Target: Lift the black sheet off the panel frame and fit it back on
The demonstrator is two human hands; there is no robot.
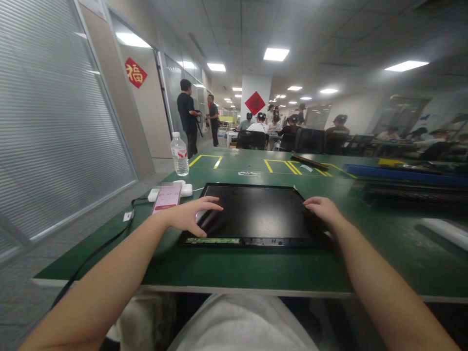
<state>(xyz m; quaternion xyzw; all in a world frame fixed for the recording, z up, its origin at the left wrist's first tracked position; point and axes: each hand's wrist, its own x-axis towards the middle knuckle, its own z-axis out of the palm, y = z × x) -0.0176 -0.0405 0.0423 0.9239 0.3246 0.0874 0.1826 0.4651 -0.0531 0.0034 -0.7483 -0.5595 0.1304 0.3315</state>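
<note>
A flat black screen panel (256,212) lies on the green table (237,265) in front of me, with a narrow green circuit strip (212,240) along its near edge. My left hand (192,214) rests on the panel's left side, fingers stretched out flat. At the right edge my right hand (323,209) lies on the panel, fingers curved over the rim; whether it grips is unclear.
A pink phone (167,197), a white charger (185,189) with a black cable (106,243) and a water bottle (179,154) stand at the left. Dark panels and a blue strip (402,173) lie at the right. Several people stand and sit in the background.
</note>
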